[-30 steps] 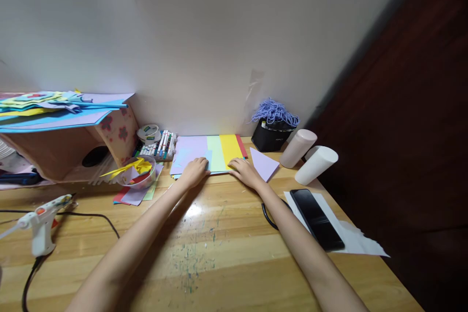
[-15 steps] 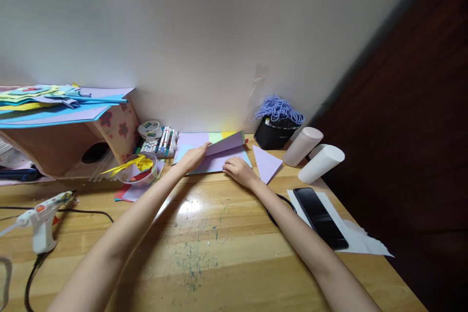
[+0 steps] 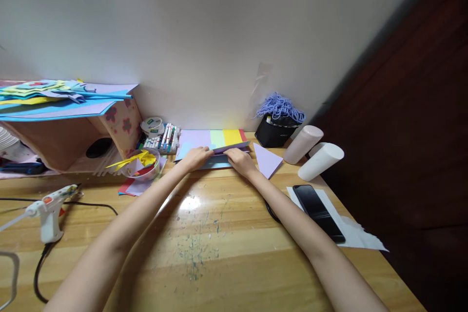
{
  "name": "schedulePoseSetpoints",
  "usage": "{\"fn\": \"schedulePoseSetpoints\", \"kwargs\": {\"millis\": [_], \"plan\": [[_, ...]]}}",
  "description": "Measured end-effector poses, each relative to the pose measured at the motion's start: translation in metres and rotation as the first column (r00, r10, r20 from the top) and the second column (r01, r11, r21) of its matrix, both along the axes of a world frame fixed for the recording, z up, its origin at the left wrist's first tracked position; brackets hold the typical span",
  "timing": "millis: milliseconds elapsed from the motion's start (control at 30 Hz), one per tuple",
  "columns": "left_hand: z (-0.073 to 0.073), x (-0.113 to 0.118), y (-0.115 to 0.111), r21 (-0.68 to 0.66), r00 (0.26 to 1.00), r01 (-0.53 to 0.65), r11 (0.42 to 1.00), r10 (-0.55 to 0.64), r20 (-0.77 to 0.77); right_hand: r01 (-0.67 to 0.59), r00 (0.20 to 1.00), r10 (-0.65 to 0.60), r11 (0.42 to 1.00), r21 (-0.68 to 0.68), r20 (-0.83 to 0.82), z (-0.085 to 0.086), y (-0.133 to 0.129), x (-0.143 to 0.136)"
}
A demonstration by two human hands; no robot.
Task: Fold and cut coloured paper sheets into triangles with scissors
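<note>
A stack of coloured paper (image 3: 192, 137) lies against the wall, with lilac, pale green, yellow and red strips showing at the back. My left hand (image 3: 198, 158) pinches the left part of raised sheets along the front of the stack. My right hand (image 3: 239, 161) has its fingers curled on a purple sheet (image 3: 219, 153) beneath the raised edge. Below both hands a light blue sheet (image 3: 217, 162) shows. A lilac paper triangle (image 3: 268, 160) lies flat, just right of my right hand. My fingertips are partly hidden by the paper.
Left of the stack are markers (image 3: 168, 136), a clear bowl (image 3: 158, 165) of paper scraps and a glue gun (image 3: 51, 212) with its cord. On the right stand a black container (image 3: 274, 134) of blue yarn, two pale cylinders (image 3: 303, 144) and a phone (image 3: 318, 212).
My right hand has moved up from the lilac sheet's front edge and now grips paper. The front of that sheet has lifted, uncovering light blue. The raised upper sheets are lower.
</note>
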State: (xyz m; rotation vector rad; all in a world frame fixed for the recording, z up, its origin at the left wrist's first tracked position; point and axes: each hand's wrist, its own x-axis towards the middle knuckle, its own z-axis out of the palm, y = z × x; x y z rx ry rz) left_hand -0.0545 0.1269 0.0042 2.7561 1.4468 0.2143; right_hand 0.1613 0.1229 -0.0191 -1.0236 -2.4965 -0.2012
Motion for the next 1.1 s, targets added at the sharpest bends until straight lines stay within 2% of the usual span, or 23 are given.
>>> {"fn": "schedulePoseSetpoints", "kwargs": {"millis": [100,167,233,333,467,733,867,1100], "plan": [[0.001,-0.004,0.010,0.015,0.995,-0.078,0.997,0.077,0.070,-0.089,0.995,0.089,0.996,-0.012,0.035,0.004,-0.001,0.004],[0.005,-0.006,0.015,0.022,0.985,-0.124,0.992,0.120,0.126,-0.166,0.980,0.173,0.983,-0.073,0.103,0.004,0.000,0.006],[0.009,-0.008,0.018,0.020,0.975,-0.157,0.987,0.151,0.165,-0.181,0.968,0.200,0.975,-0.127,0.152,0.002,0.002,0.008],[0.015,-0.010,0.020,0.013,0.962,-0.159,0.987,0.151,0.229,-0.125,0.973,0.150,0.982,-0.144,0.176,-0.001,0.004,0.006],[0.019,-0.011,0.021,-0.018,0.946,-0.102,0.995,0.103,0.306,-0.015,0.981,0.043,0.989,-0.146,0.190,0.002,0.007,0.000],[0.023,-0.005,0.017,-0.029,0.971,-0.039,0.999,0.045,0.235,0.067,0.990,-0.048,0.987,-0.145,0.134,0.019,0.008,-0.007],[0.025,-0.006,0.018,-0.077,0.990,0.026,0.997,-0.015,0.138,0.084,0.995,-0.073,0.984,-0.154,0.073,0.018,0.011,-0.006],[0.019,-0.006,0.016,-0.105,0.990,0.089,0.991,-0.077,0.115,0.054,0.997,-0.061,0.989,-0.140,-0.046,0.014,0.009,-0.005]]}}
